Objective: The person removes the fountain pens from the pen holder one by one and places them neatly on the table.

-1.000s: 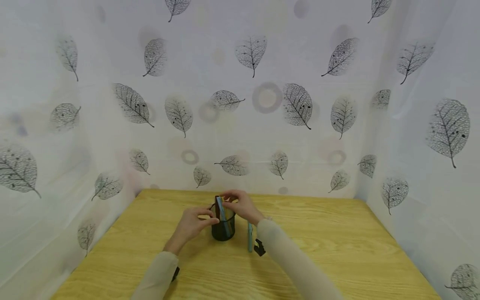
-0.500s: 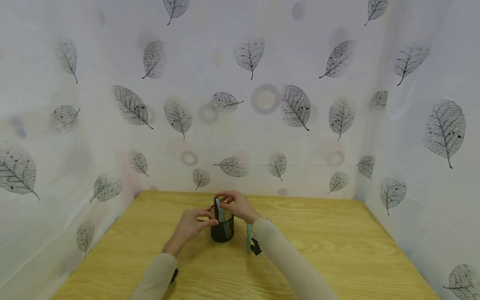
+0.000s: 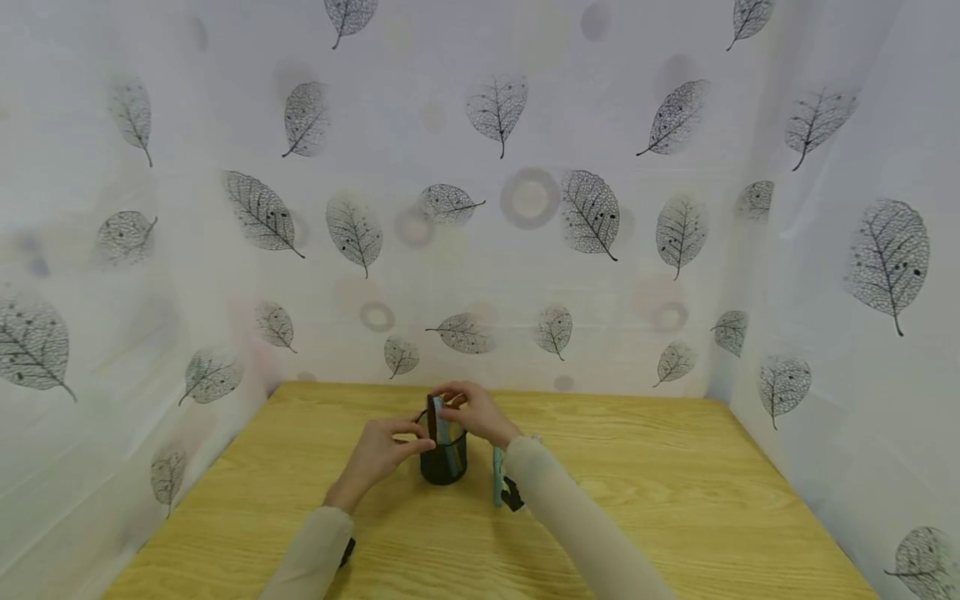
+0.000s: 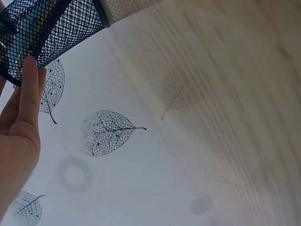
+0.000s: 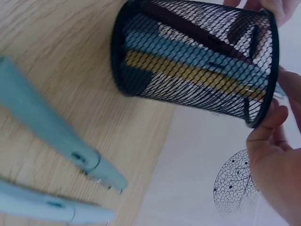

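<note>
A black mesh pen holder [image 3: 442,468] stands on the table with several pens in it. My left hand [image 3: 378,450] grips its rim from the left, one finger stretched along the mesh [image 4: 70,33] in the left wrist view. My right hand [image 3: 480,415] reaches over the rim from the right, thumb and fingers pinching the top of a light-blue pen [image 5: 164,49]. Beside that pen, through the mesh, show a yellow pen [image 5: 183,73] and a dark maroon one [image 5: 188,28]. The holder's rim partly hides the right fingertips in the right wrist view.
Right of the holder, a teal pen [image 5: 42,115] and a paler blue pen [image 5: 47,207] lie on the wooden table [image 3: 637,500]. From above, the right forearm passes close by them. White sheeting with leaf prints [image 3: 480,275] surrounds the table's back and sides.
My right wrist has shifted slightly left, nearer the pens on the table. Both hands keep their places at the pen holder, and the head view has moved a little.
</note>
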The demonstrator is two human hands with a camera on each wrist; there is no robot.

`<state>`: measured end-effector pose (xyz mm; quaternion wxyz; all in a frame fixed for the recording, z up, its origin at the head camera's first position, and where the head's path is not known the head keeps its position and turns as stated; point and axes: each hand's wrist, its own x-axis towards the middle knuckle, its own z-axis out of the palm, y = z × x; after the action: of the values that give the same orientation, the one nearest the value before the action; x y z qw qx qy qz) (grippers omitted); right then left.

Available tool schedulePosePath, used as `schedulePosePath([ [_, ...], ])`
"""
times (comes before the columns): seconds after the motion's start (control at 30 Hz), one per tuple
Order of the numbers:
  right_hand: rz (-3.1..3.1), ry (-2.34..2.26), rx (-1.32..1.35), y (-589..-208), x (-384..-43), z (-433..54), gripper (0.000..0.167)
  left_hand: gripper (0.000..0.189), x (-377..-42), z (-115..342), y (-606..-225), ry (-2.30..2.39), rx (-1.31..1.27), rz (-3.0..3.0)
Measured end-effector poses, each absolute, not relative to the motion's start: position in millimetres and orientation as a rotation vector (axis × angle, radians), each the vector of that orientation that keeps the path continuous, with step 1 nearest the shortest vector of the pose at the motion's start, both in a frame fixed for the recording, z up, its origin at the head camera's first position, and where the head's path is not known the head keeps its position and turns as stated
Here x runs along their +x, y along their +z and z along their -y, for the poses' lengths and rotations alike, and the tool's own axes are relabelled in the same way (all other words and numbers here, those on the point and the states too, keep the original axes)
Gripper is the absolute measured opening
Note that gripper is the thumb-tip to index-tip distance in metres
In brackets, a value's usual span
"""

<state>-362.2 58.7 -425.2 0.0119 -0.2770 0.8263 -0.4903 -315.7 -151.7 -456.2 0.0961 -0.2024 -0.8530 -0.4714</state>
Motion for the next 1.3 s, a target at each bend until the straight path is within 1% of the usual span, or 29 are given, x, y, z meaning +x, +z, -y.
schedulePosePath([
  [0.17,-2.589,-1.552,-0.87,-430,-362,-63,0.031,0.015,-318,152,-459,-1.383,-0.595,2.532],
  [0.4,-2.651,-1.529,-0.921,-432,-360,-65,0.03,0.013,-319,153,-461,-1.379,-0.612,2.517],
  [0.43,-2.648,-1.535,-0.934,-428,-356,-65,0.03,0.014,-319,153,-461,-1.374,-0.612,2.516],
  [0.6,-2.642,-1.566,-0.942,-430,-356,-66,0.03,0.013,-319,152,-461,-1.381,-0.58,2.52],
  [0.83,-2.621,-1.699,-0.882,-438,-362,-67,0.03,0.012,-319,151,-460,-1.398,-0.575,2.523],
  [1.03,-2.619,-1.823,-0.857,-437,-362,-65,0.028,0.014,-318,152,-461,-1.384,-0.578,2.516],
  [1.2,-2.555,-1.975,-0.826,-434,-363,-63,0.031,0.012,-318,152,-462,-1.367,-0.572,2.511],
  [1.3,-2.506,-2.048,-0.823,-431,-364,-62,0.028,0.012,-319,151,-463,-1.376,-0.555,2.517],
])
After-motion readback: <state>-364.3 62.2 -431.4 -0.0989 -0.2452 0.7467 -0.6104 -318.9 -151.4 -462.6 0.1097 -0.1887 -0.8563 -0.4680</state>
